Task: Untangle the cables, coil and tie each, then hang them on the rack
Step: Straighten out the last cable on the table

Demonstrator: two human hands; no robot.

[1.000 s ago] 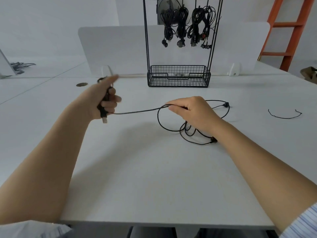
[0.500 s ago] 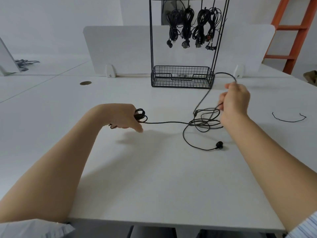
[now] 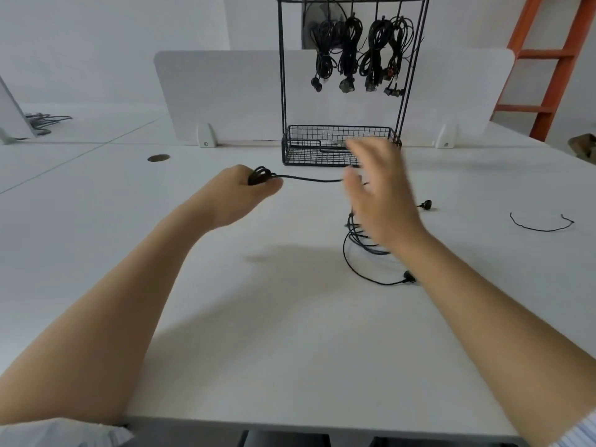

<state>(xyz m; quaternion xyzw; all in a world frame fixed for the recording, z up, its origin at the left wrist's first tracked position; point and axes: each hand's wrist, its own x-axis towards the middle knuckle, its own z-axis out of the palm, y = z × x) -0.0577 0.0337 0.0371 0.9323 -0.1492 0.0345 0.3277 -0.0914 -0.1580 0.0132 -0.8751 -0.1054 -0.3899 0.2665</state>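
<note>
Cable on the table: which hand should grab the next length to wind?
Right. The left hand has its grip full with the started coil. The right hand is open above the loose cable, so it can probably fetch the slack.

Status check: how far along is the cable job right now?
Done: several coiled bundles hang on the rack. In hand: the left hand grips a few coiled loops of one cable; the right hand is open. Left: coil its loose tail, tie it, hang it.

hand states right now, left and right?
Left hand: closed around a small coil of black cable.
Right hand: open, fingers straight, blurred; cable contact unclear.
</note>
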